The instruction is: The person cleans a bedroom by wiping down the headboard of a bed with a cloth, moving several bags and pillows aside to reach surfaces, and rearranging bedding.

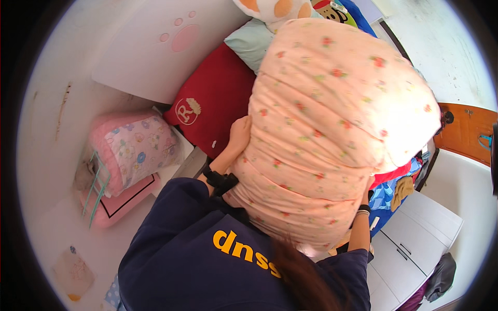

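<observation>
A large, puffy peach quilt (311, 119) with small red flowers is bunched up in front of my body and covers much of the bed. My left hand (240, 133) is closed on its left edge, knuckles up. On the opposite side, my right hand (370, 182) holds the quilt's right edge, its fingers mostly hidden behind the fabric. A black band is on my left wrist, and thin bands are on the right. Beside my left hand lies a red cushion (218, 93) with a white emblem.
A pale blue pillow (251, 44) and a white-and-orange plush toy (277, 10) lie at the far end. To the left, a pink floral bundle (137, 150) sits above a pink box (122, 199). On the right stand a white cabinet (410, 249) and rumpled blue bedding (384, 197).
</observation>
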Motion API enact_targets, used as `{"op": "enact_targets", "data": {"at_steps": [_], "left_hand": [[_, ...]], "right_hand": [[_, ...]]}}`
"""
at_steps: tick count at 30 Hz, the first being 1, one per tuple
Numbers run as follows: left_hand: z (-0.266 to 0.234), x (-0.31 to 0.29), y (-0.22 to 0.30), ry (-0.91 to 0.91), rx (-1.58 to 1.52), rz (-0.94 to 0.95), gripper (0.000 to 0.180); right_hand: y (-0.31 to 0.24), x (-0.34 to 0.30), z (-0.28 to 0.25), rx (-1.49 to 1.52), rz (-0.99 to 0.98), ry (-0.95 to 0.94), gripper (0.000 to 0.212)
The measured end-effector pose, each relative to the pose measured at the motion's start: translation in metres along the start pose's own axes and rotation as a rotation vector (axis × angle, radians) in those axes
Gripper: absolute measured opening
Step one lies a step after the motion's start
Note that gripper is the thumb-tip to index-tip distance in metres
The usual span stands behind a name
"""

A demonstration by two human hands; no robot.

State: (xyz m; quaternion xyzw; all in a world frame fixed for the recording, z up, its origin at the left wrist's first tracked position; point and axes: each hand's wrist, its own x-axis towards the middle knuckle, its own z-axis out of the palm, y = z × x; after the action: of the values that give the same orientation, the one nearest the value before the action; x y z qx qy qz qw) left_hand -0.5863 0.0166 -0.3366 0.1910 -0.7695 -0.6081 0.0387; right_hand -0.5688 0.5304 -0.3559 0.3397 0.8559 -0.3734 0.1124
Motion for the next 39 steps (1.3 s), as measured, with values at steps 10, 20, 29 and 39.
{"op": "enact_targets", "data": {"at_steps": [10,20,29,39], "left_hand": [[-0.055,0.068,0.143,-0.073,0.003,0.371,0.034],[-0.19,0.141,0.236,0.008,0.274,0.333,0.034],[-0.121,0.183,0.167,-0.335,0.89,0.133,0.064],[-0.07,0.16,0.178,0.137,0.911,0.93,0.063]], "right_hand": [[0.007,-0.094,0.0,0.104,-0.057,0.316,0.043],[-0.139,-0.113,0.132,0.36,-0.404,-0.046,0.045],[-0.209,-0.069,0.299,0.241,-0.367,-0.642,0.047],[-0.214,-0.075,0.191,0.134,-0.388,-0.029,0.064]]}}
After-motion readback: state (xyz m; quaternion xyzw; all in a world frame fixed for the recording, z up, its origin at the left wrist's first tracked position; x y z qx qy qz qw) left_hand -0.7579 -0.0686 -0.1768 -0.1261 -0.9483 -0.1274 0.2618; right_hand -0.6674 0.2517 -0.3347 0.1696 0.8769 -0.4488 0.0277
